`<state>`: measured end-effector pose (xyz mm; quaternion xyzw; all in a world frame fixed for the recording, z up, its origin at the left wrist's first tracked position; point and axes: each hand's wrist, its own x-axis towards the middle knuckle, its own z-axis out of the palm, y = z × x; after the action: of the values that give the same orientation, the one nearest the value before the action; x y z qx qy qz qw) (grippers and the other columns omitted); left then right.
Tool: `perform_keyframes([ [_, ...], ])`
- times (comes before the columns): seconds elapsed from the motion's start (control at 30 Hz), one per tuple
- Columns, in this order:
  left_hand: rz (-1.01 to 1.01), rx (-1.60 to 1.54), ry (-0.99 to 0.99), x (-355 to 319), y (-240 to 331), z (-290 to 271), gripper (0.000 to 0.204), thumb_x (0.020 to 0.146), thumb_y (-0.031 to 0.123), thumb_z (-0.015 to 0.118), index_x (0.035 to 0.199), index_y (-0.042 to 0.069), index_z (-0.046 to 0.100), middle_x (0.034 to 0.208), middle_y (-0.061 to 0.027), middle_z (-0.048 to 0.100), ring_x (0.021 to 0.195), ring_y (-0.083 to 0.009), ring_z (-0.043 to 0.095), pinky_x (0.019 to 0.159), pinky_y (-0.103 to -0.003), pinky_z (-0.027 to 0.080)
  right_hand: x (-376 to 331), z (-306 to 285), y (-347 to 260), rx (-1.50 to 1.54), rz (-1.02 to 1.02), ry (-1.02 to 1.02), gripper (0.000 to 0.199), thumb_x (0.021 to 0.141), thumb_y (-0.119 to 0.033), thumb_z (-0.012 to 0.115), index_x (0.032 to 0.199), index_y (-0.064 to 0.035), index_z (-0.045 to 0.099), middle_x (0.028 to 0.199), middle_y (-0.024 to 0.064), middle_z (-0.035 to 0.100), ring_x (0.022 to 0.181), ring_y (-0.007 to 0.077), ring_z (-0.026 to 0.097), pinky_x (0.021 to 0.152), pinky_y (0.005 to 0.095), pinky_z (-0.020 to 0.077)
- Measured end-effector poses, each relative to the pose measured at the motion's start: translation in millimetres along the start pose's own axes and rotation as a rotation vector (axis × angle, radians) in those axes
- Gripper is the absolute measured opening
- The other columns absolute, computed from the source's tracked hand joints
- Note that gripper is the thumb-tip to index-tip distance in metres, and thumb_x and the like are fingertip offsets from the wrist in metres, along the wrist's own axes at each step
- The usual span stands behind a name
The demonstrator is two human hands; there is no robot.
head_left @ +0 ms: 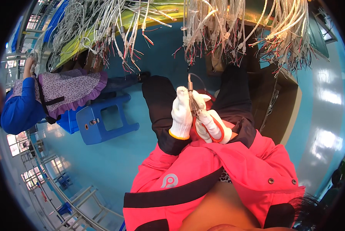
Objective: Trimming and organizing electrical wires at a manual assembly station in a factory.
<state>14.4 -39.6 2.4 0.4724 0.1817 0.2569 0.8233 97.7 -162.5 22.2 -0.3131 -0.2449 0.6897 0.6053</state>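
We judge the step in hand to be working the end of one cable [190,86] with what looks like a red-handled tool [221,129]. Our left hand [181,113] pinches the cable, nearer us than the hanging wires [214,27]; our right hand [213,125] is curled round the tool — its jaws we cannot make out. Next seems to call for a steady left pinch. Our jacket [153,169] bears a pale emblem [169,180]; the label [93,121] on the blue stool [89,134], far left, is unreadable.

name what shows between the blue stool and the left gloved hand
In the head view, a strip of teal floor, then the black trouser leg, lies between the blue stool and the left gloved hand.
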Motion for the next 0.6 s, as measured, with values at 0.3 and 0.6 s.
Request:
perform_keyframes([
  [0.3,-0.052,-0.014,0.186,0.7,12.2,15.9,0.065,0.095,0.052,0.024,0.06,0.004,0.05,0.051,-0.0071,0.047,0.046,-0.0202,0.048,0.075,-0.044,0.048,-3.2,8.7,6.6,0.125,0.007,0.139,0.029,0.1,-0.025,0.033,0.084,-0.0057,0.047,0.068,0.0045,0.051,0.058,0.0096,0.047,0.054,0.0212,0.0362],
  [0.6,-0.038,-0.036,0.132,-0.6,18.2,13.3,0.063,0.094,0.052,0.025,0.064,0.003,0.05,0.053,-0.0074,0.047,0.049,-0.02,0.049,0.074,-0.043,0.049,-5.2,6.0,6.1,0.069,-0.018,0.037,0.021,0.099,-0.021,0.034,0.091,-0.0062,0.046,0.072,0.0034,0.049,0.062,0.0101,0.047,0.058,0.0223,0.0375],
])
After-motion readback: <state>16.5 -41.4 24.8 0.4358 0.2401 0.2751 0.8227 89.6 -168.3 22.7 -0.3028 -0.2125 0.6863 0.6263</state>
